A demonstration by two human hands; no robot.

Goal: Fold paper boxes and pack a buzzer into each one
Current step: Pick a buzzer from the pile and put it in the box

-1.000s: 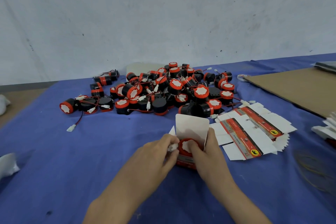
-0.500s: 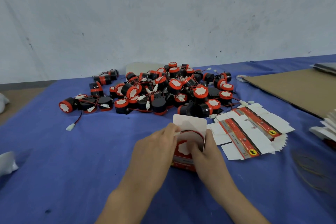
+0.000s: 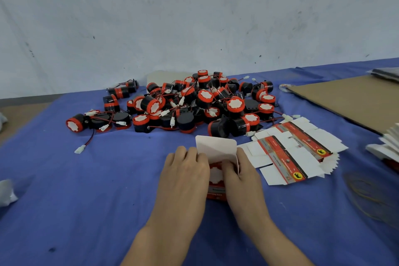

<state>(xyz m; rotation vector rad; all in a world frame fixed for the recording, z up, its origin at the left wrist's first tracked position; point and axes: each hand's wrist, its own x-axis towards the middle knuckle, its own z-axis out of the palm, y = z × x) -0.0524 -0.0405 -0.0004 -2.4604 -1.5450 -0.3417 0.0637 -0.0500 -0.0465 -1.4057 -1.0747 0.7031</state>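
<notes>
A small red paper box [image 3: 216,194] stands on the blue cloth with its white lid flap [image 3: 216,147] upright. Inside it sits a buzzer [image 3: 216,174], red rim and white face showing. My left hand [image 3: 185,170] holds the box's left side, fingers curled over the top edge. My right hand [image 3: 241,175] grips the right side, its thumb pressing on the buzzer. Behind lies a pile of black and red buzzers [image 3: 194,106] with wires and white plugs. Flat unfolded boxes [image 3: 289,155] lie fanned out just right of my hands.
A brown cardboard sheet [image 3: 349,99] lies at the right back. White stacked paper [image 3: 386,147] sits at the right edge, rubber bands [image 3: 371,196] lie in front of it. A loose white plug [image 3: 80,148] rests left of the pile. A white wall rises behind the table.
The buzzer has sunk deeper into the box. My left hand let go of the white plug and moved onto the box's left side; my right thumb came over the buzzer.
</notes>
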